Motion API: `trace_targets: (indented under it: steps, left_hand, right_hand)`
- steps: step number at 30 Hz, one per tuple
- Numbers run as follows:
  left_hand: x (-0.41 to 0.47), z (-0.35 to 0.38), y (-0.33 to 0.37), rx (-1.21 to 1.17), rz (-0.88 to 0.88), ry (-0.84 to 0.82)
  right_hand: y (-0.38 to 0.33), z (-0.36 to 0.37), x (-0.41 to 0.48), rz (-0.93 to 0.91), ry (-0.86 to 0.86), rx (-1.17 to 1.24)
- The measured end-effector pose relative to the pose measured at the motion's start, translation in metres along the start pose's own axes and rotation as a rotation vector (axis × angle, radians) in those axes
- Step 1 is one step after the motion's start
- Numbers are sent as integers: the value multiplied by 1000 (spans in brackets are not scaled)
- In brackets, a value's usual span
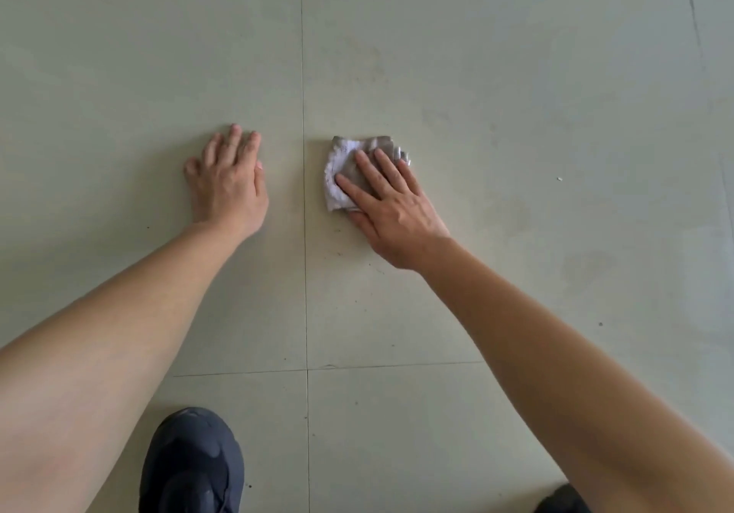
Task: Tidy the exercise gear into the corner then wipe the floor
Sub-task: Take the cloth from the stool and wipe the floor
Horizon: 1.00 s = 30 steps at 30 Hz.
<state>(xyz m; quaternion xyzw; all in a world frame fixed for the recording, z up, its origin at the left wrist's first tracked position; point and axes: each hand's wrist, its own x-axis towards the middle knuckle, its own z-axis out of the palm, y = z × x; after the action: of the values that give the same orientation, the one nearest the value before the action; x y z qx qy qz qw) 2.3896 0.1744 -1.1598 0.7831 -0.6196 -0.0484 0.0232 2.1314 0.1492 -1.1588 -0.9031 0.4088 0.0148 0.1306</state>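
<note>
A small folded rag [340, 158], white with grey soiled patches, lies on the pale tiled floor [516, 95] just right of a tile seam. My right hand [391, 204] presses flat on the rag with the fingers spread over it. Left of the seam, my left hand [228, 180] rests palm down on the bare tile, fingers apart, holding nothing. No exercise gear shows in this view.
My dark shoe [192, 465] stands at the bottom left and the tip of the other shoe [562, 500] at the bottom right. Small dirt specks [560, 179] dot the tiles. Faint smudges mark the floor to the right.
</note>
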Motion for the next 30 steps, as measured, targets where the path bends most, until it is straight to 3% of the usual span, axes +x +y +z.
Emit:
trace_targets:
  steps: [3, 7, 9, 15, 26, 30]
  left_hand:
    - [8, -3, -2, -31, 8, 69]
    - [31, -1, -5, -36, 4, 85]
    - [48, 1, -6, -45, 8, 46]
    - [75, 12, 3, -88, 9, 42]
    - [78, 21, 4, -53, -21, 59]
    - [77, 23, 2, -26, -31, 44]
  right_hand:
    - [-23, 10, 1, -33, 24, 8]
    - [-24, 21, -28, -398, 16, 17]
    - [-5, 16, -22, -466, -1, 20]
    - [51, -10, 54, -206, 12, -40]
    - [51, -44, 241, 235, -19, 71]
    - [31, -40, 258, 77, -33, 18]
